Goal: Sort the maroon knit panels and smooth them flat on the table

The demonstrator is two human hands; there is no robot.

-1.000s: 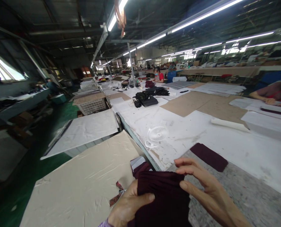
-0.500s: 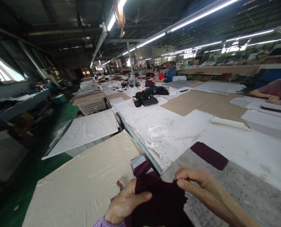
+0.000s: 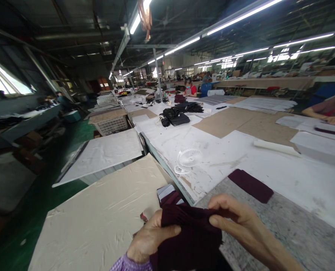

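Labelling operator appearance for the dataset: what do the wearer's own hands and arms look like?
Left grip: bare hand, no glove; purple-and-white checked sleeve at the wrist. Right grip: bare hand, no glove; forearm uncovered to the frame edge, no sleeve or watch visible. No cables or markings seen on either. Left-hand rings: can't tell.

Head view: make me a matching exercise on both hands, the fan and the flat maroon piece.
1. Left hand
2. Right hand
3. Fan
4. Flat maroon piece

A. White, near the edge of the table
B. Pinching the right side of the held cloth
C. Lying partly on mottled grey surface
D. Purple checked cuff at its wrist

Pairs: 1-D, 2-B, 3-A, 4-C
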